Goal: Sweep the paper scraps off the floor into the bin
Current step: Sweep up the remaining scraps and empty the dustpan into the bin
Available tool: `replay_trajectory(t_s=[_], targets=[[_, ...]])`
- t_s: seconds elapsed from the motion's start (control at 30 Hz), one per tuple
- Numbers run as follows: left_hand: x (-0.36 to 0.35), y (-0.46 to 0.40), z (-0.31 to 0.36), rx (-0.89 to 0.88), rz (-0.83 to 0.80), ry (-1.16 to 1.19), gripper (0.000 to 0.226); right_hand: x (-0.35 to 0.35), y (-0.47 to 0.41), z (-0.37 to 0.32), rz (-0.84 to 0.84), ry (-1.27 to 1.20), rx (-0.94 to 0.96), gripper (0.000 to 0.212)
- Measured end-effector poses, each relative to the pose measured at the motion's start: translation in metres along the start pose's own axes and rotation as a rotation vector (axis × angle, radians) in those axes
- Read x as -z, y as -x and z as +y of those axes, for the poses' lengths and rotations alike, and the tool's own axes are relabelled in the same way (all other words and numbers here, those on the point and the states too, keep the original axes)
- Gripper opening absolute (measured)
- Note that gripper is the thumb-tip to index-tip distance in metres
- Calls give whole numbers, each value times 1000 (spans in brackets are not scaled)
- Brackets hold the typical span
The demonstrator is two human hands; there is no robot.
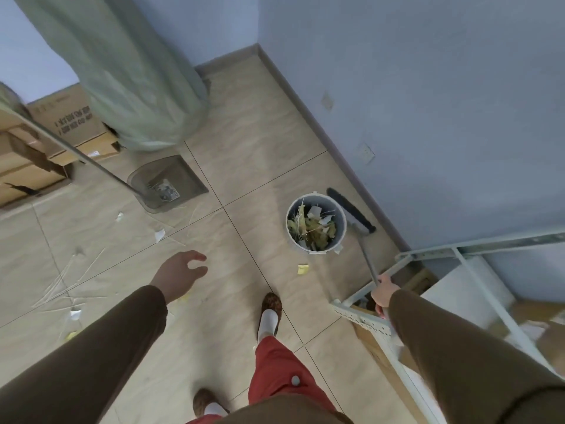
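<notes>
A round grey bin (342, 237) stands on the tiled floor near the right wall, filled with white and yellow paper scraps. My right hand (383, 293) grips the handle of a broom (351, 209), whose black head lies behind the bin by the skirting. My left hand (180, 273) hovers over the floor with loosely curled fingers, holding nothing. A grey dustpan (186, 174) with a long handle sits on the floor at upper left, a few scraps in it. White and yellow paper scraps (159, 235) and thin strips lie over the left floor. One yellow scrap (302, 269) lies in front of the bin.
Cardboard boxes (61, 123) are stacked at the left wall beside a tall pale green covered object (137, 87). A white metal rack (428, 301) with boxes stands at the right. My feet in brown slippers (270, 307) stand at bottom centre.
</notes>
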State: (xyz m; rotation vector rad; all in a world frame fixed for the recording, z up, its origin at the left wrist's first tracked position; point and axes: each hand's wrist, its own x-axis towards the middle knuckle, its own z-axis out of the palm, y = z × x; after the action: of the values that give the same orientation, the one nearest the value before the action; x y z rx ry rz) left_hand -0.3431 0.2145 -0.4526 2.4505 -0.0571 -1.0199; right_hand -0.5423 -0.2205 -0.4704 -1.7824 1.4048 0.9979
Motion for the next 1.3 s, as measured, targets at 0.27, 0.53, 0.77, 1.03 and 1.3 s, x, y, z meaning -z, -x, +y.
replay_trajectory(t_s=[0.27, 0.53, 0.77, 1.03, 1.3], targets=[[-8, 68, -54, -73, -20, 4, 27, -164, 84, 3, -10, -543, -122, 35], [0, 141, -159, -50, 51, 39, 26, -288, 151, -17, -101, -770, -58, 37], [-15, 179, -214, 0, 65, 102, 29, -364, 243, -11, -261, -810, -55, 33], [-18, 199, -224, 7, 81, 193, 29, -314, 294, 44, -474, -629, 53, 10], [-9, 227, -256, 54, 148, 238, 29, -348, 291, 19, -242, -347, 287, 36]])
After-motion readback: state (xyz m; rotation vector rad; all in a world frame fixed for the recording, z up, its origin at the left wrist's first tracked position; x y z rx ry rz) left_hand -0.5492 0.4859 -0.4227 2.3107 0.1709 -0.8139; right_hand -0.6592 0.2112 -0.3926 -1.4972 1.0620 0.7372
